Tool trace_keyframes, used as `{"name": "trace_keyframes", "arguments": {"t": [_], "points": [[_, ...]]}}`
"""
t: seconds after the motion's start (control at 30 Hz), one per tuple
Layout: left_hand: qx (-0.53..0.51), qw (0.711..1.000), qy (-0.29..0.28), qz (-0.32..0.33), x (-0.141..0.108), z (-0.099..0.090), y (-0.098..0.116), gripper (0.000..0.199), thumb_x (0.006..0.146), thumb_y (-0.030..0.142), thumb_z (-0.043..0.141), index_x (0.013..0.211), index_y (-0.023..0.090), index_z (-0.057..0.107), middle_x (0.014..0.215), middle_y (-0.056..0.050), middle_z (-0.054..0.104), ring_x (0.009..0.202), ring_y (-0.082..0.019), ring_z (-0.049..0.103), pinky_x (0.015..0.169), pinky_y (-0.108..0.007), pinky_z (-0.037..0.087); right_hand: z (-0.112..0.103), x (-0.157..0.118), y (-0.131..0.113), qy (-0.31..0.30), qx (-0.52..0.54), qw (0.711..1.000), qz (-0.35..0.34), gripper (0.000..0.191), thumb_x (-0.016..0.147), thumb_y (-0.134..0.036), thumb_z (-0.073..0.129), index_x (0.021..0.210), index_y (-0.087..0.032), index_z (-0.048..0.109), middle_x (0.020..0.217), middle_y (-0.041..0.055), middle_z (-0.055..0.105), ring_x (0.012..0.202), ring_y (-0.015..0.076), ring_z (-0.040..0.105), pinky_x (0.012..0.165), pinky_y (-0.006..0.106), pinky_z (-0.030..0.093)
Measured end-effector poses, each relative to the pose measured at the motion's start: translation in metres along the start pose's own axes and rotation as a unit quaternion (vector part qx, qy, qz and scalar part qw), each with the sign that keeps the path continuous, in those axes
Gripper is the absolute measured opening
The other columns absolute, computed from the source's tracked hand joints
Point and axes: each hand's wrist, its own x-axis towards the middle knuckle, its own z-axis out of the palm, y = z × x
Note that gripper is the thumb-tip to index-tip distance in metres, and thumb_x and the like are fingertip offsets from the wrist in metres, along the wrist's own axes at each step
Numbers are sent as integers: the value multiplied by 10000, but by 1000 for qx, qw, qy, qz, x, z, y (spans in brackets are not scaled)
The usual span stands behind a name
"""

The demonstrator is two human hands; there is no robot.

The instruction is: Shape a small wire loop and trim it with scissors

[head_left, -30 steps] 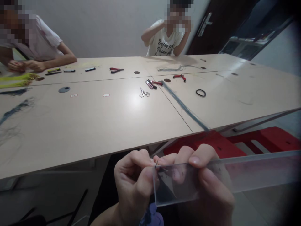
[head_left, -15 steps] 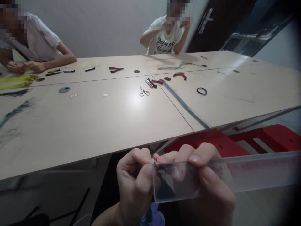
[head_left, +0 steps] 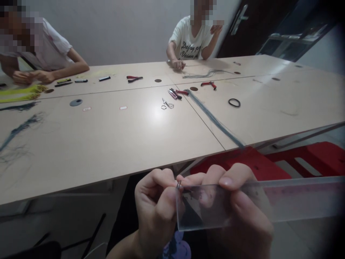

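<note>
The clear ruler (head_left: 288,201) stands before the table's (head_left: 107,144) near edge at right; farther left, a hand could pass between loose threads (head_left: 16,132) and scissors (head_left: 166,104).

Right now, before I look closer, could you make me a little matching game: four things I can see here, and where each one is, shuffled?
Things:
1. Clear ruler
2. Metal scissors
3. Black ring
4. Red plastic stools

Places:
A. Lower than the tabletop, toward the right
B. On the tabletop, right of the long blue-grey thread bundle
C. Held in the right hand
D. On the tabletop, left of that bundle

Pairs: 1-C; 2-D; 3-B; 4-A
</note>
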Motion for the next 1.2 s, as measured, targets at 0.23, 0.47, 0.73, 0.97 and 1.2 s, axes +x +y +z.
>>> {"name": "trace_keyframes", "arguments": {"t": [0.23, 0.47, 0.73, 0.97, 1.2], "points": [[6, 1000, 3, -5, -1, 0, 1, 394, 743, 339, 755, 490, 176, 501, 472, 78, 301, 436, -66, 294, 434, -186, 347, 0, 1, 0, 6, -6, 1000, -7, 96, 901, -263, 552, 926, -288, 642, 702, -50, 658, 837, 114, 707, 734, 228, 595], [12, 1000, 2, -8, -2, -1, 1, 403, 733, 329, 755, 489, 173, 474, 464, 78, 307, 433, -66, 297, 442, -180, 343, 0, 1, 0, -5, -12, 1000, -11, 105, 905, -257, 549, 939, -280, 646, 703, -37, 643, 828, 125, 703, 747, 244, 591], [8, 1000, -15, 4, -1, 1, 1, 440, 756, 308, 736, 488, 164, 418, 491, 78, 255, 451, -65, 251, 436, -169, 319, -2, -3, -2, -4, -23, 1000, 6, 96, 921, -280, 538, 952, -291, 628, 740, -32, 646, 843, 137, 684, 816, 300, 577], [6, 1000, -17, 2, -2, -3, 1, 388, 776, 302, 721, 503, 182, 472, 506, 77, 270, 451, -77, 243, 418, -193, 289, -1, 1, 0, 13, -37, 999, -20, 71, 872, -273, 597, 896, -276, 664, 661, -34, 654, 761, 145, 711, 753, 289, 607], [14, 1000, -23, 1, -2, -2, 2, 380, 768, 329, 727, 507, 187, 489, 491, 78, 277, 443, -75, 275, 442, -185, 320, -2, -2, -2, 15, -76, 997, 9, 66, 884, -347, 571, 887, -324, 632, 656, -49, 627, 762, 124, 698, 774, 279, 596]]}}
